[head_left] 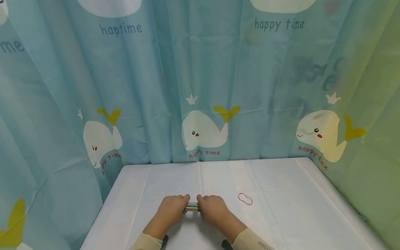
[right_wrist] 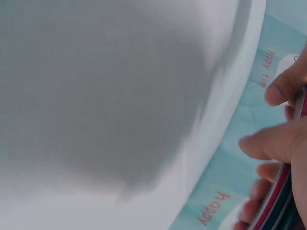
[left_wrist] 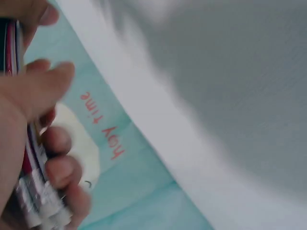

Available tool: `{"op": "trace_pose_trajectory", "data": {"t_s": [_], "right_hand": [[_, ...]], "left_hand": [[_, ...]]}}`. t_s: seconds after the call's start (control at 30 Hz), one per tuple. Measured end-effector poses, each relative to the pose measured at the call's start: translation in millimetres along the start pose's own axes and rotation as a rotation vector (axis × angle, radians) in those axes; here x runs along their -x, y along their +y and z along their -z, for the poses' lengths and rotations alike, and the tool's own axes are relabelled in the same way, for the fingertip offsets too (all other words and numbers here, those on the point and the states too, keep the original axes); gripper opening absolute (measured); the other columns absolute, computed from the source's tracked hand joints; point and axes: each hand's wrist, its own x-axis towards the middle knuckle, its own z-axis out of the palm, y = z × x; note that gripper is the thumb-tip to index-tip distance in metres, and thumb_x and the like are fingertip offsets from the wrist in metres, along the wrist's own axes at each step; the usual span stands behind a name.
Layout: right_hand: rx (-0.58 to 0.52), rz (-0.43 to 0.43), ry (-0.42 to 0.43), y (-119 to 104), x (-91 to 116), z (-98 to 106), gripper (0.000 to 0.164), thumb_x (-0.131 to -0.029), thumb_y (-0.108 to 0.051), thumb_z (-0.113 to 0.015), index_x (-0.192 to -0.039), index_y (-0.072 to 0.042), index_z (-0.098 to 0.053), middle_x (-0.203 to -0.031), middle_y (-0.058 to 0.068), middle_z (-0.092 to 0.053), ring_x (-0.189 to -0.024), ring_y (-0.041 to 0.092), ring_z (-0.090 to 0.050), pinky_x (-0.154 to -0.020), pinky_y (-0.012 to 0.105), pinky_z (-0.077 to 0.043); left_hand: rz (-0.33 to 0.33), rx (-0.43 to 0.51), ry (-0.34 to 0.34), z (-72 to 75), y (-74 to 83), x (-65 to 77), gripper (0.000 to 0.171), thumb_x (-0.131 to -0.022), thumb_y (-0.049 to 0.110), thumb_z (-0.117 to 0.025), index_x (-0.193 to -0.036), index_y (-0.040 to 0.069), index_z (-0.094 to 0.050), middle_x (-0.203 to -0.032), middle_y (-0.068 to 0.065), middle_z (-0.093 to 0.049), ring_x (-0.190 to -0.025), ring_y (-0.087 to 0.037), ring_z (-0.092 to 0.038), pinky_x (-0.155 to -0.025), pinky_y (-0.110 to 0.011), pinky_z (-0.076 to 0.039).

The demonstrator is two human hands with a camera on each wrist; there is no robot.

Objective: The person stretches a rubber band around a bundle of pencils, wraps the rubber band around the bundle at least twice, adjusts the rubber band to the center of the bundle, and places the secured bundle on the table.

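Both hands hold one bundle of pencils (head_left: 192, 206) raised above the table, gripping it from opposite ends. My left hand (head_left: 172, 210) curls round the left part, and my right hand (head_left: 214, 209) round the right part. Between the two fists only a short striped stretch of the bundle shows. In the left wrist view, silvery ferrules and pale eraser ends (left_wrist: 41, 201) stick out below the left fingers. Dark red and dark-coloured pencil shafts (right_wrist: 276, 201) run through the right hand's grip in the right wrist view. A thin red rubber band (head_left: 247, 196) lies on the table, right of the right hand.
A white cloth (head_left: 276, 219) covers the table. Blue curtains (head_left: 164, 85) with whale prints hang behind and to the left, and a greenish curtain (head_left: 391, 149) hangs along the right side.
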Motion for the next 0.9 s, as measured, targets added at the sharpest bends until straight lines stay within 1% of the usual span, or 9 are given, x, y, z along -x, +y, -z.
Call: {"op": "trace_pose_trajectory", "data": {"t_s": [0.13,0.23,0.3,0.37,0.47,0.57,0.67,0.8,0.9], "right_hand": [[0.027,-0.005,0.166,4.7,-3.6,5.8,0.021,-0.077,-0.017,-0.074,-0.083,-0.013,-0.054,-0.061,-0.002,-0.049,-0.047,0.013,-0.045,-0.044,0.028,-0.036],[0.038,0.010,0.271,7.8,-5.2,10.4,0.021,-0.076,-0.015,-0.074,-0.078,-0.012,-0.053,-0.060,-0.002,-0.048,-0.045,0.013,-0.042,-0.042,0.027,-0.033],[0.049,0.026,0.317,9.5,-5.3,13.4,0.021,-0.077,-0.015,-0.074,-0.078,-0.012,-0.053,-0.061,-0.001,-0.048,-0.046,0.013,-0.043,-0.042,0.026,-0.034],[0.065,0.039,0.324,11.0,-5.2,15.7,0.021,-0.080,-0.016,-0.073,-0.080,-0.012,-0.053,-0.063,-0.001,-0.048,-0.047,0.012,-0.043,-0.043,0.026,-0.035],[0.095,0.045,0.336,13.3,-5.2,19.9,0.019,-0.081,-0.017,-0.074,-0.085,-0.011,-0.056,-0.067,-0.001,-0.051,-0.051,0.013,-0.047,-0.047,0.025,-0.038],[0.109,0.047,0.381,15.5,-6.3,23.9,0.016,-0.080,-0.014,-0.073,-0.086,-0.011,-0.059,-0.069,0.000,-0.052,-0.055,0.014,-0.050,-0.049,0.026,-0.038],[0.101,0.064,0.421,17.6,-6.9,27.1,0.013,-0.079,-0.012,-0.073,-0.084,-0.011,-0.061,-0.068,0.000,-0.052,-0.055,0.015,-0.051,-0.050,0.028,-0.039],[0.050,0.073,0.375,24.4,-5.9,31.5,0.016,-0.081,-0.018,-0.076,-0.085,-0.013,-0.061,-0.067,-0.003,-0.054,-0.053,0.012,-0.050,-0.049,0.027,-0.039],[-0.068,0.018,0.323,36.0,-3.3,36.2,0.023,-0.078,-0.023,-0.081,-0.086,-0.013,-0.063,-0.068,-0.005,-0.057,-0.055,0.012,-0.052,-0.052,0.028,-0.043]], "left_hand": [[0.030,-0.107,0.160,2.2,0.5,-8.6,0.028,-0.071,0.014,-0.083,-0.081,0.012,-0.056,-0.060,0.000,-0.052,-0.047,-0.015,-0.049,-0.043,-0.028,-0.035],[0.073,-0.149,0.205,6.2,3.2,-14.0,0.028,-0.069,0.015,-0.082,-0.077,0.012,-0.056,-0.060,-0.001,-0.049,-0.051,-0.017,-0.048,-0.046,-0.029,-0.033],[0.097,-0.165,0.229,10.4,5.9,-16.7,0.028,-0.066,0.014,-0.083,-0.074,0.012,-0.056,-0.061,-0.002,-0.049,-0.055,-0.019,-0.049,-0.051,-0.031,-0.035],[0.109,-0.178,0.245,12.5,8.3,-18.5,0.027,-0.066,0.013,-0.083,-0.074,0.011,-0.057,-0.062,-0.002,-0.050,-0.058,-0.021,-0.052,-0.055,-0.033,-0.038],[0.100,-0.171,0.275,12.8,11.2,-20.1,0.026,-0.068,0.009,-0.083,-0.078,0.010,-0.059,-0.063,-0.003,-0.053,-0.056,-0.020,-0.052,-0.053,-0.032,-0.038],[0.089,-0.160,0.291,10.5,12.6,-20.2,0.027,-0.070,0.004,-0.082,-0.082,0.009,-0.058,-0.061,-0.003,-0.053,-0.048,-0.018,-0.049,-0.045,-0.029,-0.031],[0.094,-0.168,0.303,11.0,13.3,-20.4,0.028,-0.070,0.003,-0.082,-0.080,0.009,-0.056,-0.060,-0.003,-0.052,-0.046,-0.017,-0.046,-0.044,-0.028,-0.028],[0.095,-0.192,0.366,14.2,10.5,-22.5,0.027,-0.071,0.004,-0.080,-0.076,0.010,-0.053,-0.059,-0.002,-0.050,-0.047,-0.017,-0.044,-0.046,-0.029,-0.027],[0.100,-0.208,0.424,16.7,4.3,-23.0,0.028,-0.069,0.003,-0.078,-0.072,0.010,-0.051,-0.058,-0.003,-0.048,-0.046,-0.019,-0.044,-0.046,-0.030,-0.026]]}}
